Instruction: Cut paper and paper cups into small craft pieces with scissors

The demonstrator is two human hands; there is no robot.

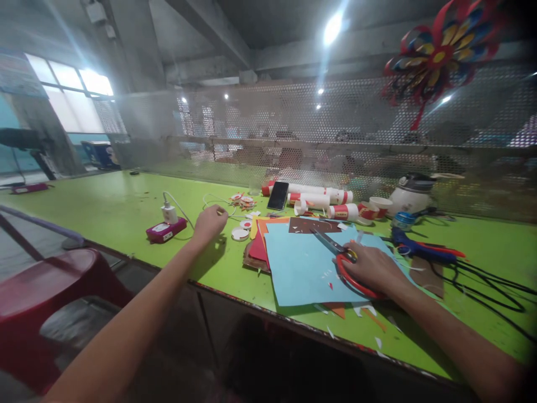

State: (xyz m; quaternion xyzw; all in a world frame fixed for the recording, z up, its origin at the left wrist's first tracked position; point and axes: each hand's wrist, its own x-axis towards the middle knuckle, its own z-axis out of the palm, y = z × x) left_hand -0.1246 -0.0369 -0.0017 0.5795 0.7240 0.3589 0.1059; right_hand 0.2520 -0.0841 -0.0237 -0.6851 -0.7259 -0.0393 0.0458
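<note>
My right hand (373, 267) grips the red handles of a pair of scissors (329, 242), its blades pointing away to the left. Beneath them lies a light blue paper sheet (293, 268), with white scraps on it. Red, orange and yellow sheets and a brown piece (314, 225) stick out around it. My left hand (211, 224) hovers over the table beside a white cable, fingers curled in; whatever they hold, if anything, is hidden. Close to its right are round white discs (240, 233), one with a red centre nearby.
A purple power strip (166, 230) with a white charger stands left. Behind the papers are a phone (278, 195), stacked paper cups (343, 211) and a kettle (411, 195). A blue glue gun (413, 244) with black cords lies right. A red stool (54, 291) stands beside the green table (104, 207).
</note>
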